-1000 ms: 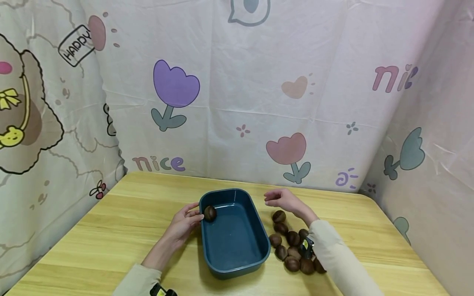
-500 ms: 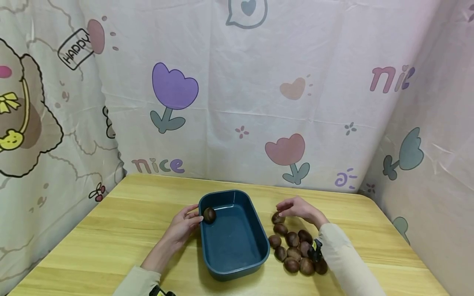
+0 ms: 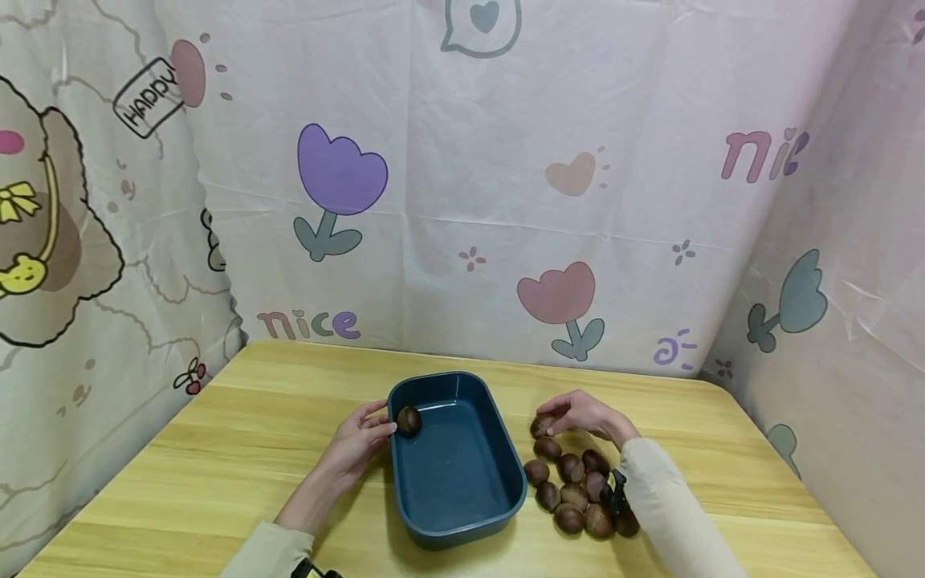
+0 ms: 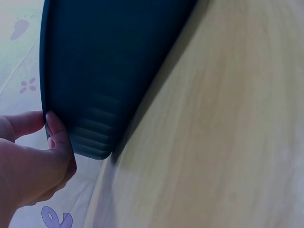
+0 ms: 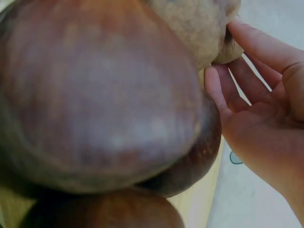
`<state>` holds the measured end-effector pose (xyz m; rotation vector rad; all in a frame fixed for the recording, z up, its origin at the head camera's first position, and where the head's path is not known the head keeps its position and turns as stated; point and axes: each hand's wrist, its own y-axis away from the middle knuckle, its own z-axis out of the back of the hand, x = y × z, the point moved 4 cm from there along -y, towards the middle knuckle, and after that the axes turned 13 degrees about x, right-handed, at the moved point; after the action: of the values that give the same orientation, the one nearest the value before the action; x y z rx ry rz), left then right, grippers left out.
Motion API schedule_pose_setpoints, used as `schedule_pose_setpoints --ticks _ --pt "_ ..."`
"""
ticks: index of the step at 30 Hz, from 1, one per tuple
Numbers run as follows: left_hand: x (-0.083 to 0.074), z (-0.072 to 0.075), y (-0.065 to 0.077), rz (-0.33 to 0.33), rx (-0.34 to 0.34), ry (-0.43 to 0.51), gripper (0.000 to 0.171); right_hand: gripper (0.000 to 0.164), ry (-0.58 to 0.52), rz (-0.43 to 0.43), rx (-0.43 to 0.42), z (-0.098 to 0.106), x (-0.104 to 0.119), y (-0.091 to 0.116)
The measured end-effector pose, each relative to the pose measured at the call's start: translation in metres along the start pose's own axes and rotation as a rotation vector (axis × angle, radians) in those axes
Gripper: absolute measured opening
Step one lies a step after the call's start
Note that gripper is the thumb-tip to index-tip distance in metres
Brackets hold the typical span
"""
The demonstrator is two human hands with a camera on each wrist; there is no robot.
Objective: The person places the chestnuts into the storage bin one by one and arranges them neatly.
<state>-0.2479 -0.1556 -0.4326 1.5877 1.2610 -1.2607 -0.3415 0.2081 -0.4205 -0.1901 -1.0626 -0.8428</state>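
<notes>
A dark blue rectangular tub (image 3: 455,482) stands on the table, with one brown chestnut (image 3: 409,421) inside by its left wall. My left hand (image 3: 356,441) pinches the tub's left rim between thumb and fingers, which the left wrist view confirms. To the right of the tub, my right hand (image 3: 584,414) has its thumb and fingertips around the farthest chestnut (image 3: 541,425) of a loose group. That chestnut is partly covered by the fingers and still at table level. In the right wrist view, nearer chestnuts (image 5: 99,95) hide much of it.
Several more chestnuts (image 3: 573,496) lie close together right of the tub, some under the right wrist and sleeve. The wooden table (image 3: 238,449) extends to both sides. A printed cloth (image 3: 462,160) hangs behind it.
My right hand has moved right and down from beside the tub, and its fingers have closed around the farthest chestnut. The left hand and tub have stayed in place.
</notes>
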Motion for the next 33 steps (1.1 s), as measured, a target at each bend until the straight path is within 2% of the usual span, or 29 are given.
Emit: schedule_pose_setpoints --ticks 6,15,24,33 --pt "0.0002 -0.0019 -0.0006 0.054 -0.055 -0.01 0.056 0.039 0.055 0.015 -0.01 -0.0015 0.0005 -0.0006" --pt "0.0003 -0.0009 0.0008 0.056 -0.055 0.002 0.056 0.032 0.082 -0.014 -0.042 -0.0017 -0.0039 -0.0017" --pt "-0.0001 -0.0023 0.0003 0.054 -0.053 0.004 0.057 0.032 0.1 -0.093 -0.087 -0.0025 -0.0033 -0.0003" --pt "-0.0002 -0.0021 0.0002 0.052 -0.063 0.004 0.056 0.029 0.069 -0.067 -0.083 -0.0011 -0.0004 0.0"
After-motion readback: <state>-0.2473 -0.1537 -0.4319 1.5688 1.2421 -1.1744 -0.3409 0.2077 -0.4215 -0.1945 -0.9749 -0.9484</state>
